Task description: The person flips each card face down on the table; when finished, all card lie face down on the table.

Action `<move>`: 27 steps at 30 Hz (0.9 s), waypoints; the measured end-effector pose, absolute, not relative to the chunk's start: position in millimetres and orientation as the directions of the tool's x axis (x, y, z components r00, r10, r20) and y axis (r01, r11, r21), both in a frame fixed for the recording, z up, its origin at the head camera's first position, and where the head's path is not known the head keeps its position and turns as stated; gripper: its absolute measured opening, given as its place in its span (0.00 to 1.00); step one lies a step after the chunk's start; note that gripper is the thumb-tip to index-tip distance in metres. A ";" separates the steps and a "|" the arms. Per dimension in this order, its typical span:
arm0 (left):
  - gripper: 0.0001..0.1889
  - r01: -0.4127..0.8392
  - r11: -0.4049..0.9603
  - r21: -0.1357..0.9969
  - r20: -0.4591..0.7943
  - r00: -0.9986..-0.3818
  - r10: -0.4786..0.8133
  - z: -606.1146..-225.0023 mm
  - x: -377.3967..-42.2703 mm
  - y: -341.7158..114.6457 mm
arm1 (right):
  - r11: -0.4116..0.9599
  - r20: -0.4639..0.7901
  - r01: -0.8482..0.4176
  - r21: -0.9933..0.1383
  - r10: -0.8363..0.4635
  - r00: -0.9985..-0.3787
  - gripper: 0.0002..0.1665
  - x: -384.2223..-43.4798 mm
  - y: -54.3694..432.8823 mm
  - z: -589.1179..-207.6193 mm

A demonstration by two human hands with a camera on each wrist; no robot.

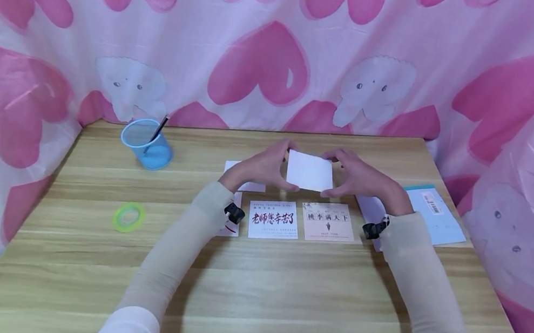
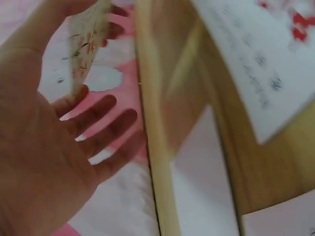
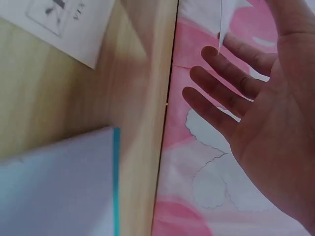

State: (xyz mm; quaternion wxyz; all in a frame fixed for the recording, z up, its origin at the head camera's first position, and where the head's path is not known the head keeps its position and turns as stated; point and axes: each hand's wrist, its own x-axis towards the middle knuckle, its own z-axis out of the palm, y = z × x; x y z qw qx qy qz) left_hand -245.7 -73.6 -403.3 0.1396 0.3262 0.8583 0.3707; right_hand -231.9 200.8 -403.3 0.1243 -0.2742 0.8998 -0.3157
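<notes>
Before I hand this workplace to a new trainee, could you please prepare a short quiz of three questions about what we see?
1. True or false: the left hand and the right hand together hold one card.

2. What stands in the blue cup?
A) a pair of scissors
B) a pen
C) a spoon

3. Fill the gap with "nearer" or "farther": in the head view, the green ring lies ____ than the blue cup, seen from the camera.

Key: 1. True. 2. B. 3. Nearer.

Black pen (image 1: 159, 128) in blue cup (image 1: 157, 159)
</notes>
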 end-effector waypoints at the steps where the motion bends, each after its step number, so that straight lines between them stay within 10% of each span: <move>1: 0.50 0.480 0.558 0.677 -0.016 -0.748 0.663 -405.4 -245.9 -74.3 | 0.660 -0.056 -0.421 -0.622 -0.575 -0.816 0.56 -232.6 200.7 -402.5; 11: 0.50 0.558 0.788 0.259 -0.123 -0.790 0.600 -422.6 -242.7 -63.3 | 0.747 -0.144 -0.427 -0.509 -0.563 -0.814 0.54 -242.9 197.9 -419.8; 27: 0.49 0.566 0.792 0.228 -0.148 -0.784 0.602 -424.5 -240.4 -54.3 | 0.788 -0.204 -0.406 -0.463 -0.540 -0.816 0.55 -245.3 203.0 -423.8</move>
